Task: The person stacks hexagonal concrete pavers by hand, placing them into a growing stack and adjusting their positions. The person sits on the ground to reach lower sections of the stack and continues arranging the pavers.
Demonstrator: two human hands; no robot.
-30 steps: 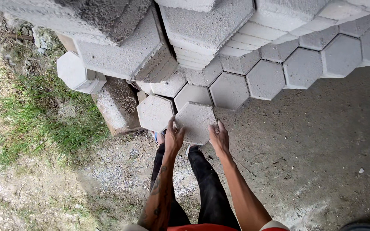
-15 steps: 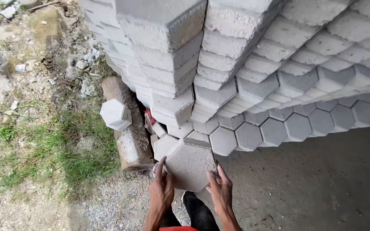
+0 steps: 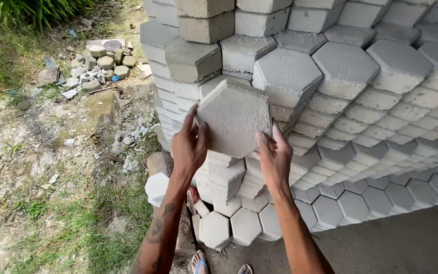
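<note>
hands [image 3: 231, 149] higher now, paver [image 3: 235, 117] raised

— Bright, even daylight; soft, as under cloud. No glare anywhere.

— Shadows?

— Faint only. Darker in the gaps between the stacked hexagonal blocks [image 3: 345, 66] and under the stack's lower edge, over the grey ground [image 3: 406, 243].

— Sharpness?

— Crisp across the middle, grain of the held paver [image 3: 235, 117] clearly readable. Slightly softer toward the grass [image 3: 11, 56] at the far left. Wide-angle bending at the edges, rows curving away to the right.
</note>
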